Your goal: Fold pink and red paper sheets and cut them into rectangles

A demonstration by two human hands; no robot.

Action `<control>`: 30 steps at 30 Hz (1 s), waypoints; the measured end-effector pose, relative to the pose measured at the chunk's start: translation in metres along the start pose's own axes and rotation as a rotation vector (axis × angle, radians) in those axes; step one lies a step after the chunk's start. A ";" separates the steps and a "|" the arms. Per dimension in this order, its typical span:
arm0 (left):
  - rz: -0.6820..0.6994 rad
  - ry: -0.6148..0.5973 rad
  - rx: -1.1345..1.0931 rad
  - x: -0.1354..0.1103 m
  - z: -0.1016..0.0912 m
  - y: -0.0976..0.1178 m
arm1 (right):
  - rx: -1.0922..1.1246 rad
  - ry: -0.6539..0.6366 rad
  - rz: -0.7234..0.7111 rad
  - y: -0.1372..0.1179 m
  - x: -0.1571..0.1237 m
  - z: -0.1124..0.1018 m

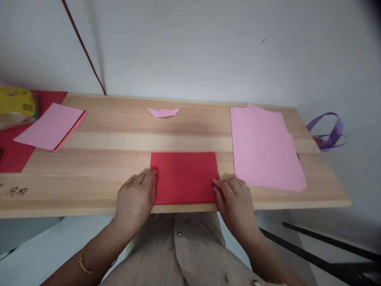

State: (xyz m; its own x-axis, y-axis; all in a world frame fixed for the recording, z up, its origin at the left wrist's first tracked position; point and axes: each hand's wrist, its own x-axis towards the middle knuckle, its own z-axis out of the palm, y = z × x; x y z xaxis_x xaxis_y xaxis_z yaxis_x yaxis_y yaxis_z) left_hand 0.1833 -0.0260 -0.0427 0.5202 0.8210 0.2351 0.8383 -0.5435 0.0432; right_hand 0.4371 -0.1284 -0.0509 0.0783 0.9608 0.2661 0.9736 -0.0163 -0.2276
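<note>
In the head view, two hands are seen at lower centre, both set on one red paper rectangle (pixel 184 178) that lies flat at the front edge of the bench (pixel 119 139). One folded pink paper boat (pixel 163 113) is seen at upper centre, apart from the red piece. One pile of pink sheets (pixel 268 149) is spread at right of centre, and one smaller paper stack (pixel 52 125), topped with pink and edged in orange and red, is placed at upper left; the sheets in neither can be counted.

Both forearms are angled inward from the lower corners. The left hand (pixel 135 198) is laid along the red rectangle's left edge, fingers bent; the right hand (pixel 235 200) is curled at its right edge, thumb and forefinger close together. Whether the edges are pinched or only pressed cannot be told. One bracelet (pixel 83 263) is worn on the left wrist.

One yellow plastic packet (pixel 16 105) is rested on a larger red sheet (pixel 18 159) at far left; its contents cannot be made out.
</note>
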 end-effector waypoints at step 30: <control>0.366 -0.180 -0.059 0.034 -0.017 0.011 | -0.178 -0.110 -0.302 0.011 0.015 -0.013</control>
State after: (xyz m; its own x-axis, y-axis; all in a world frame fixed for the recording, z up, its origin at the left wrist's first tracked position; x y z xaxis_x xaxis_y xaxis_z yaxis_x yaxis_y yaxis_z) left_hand 0.2073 -0.0074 -0.0181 0.8071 0.5861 0.0715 0.5844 -0.8102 0.0452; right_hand 0.4518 -0.1174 -0.0371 -0.2324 0.9535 0.1920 0.9721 0.2339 0.0151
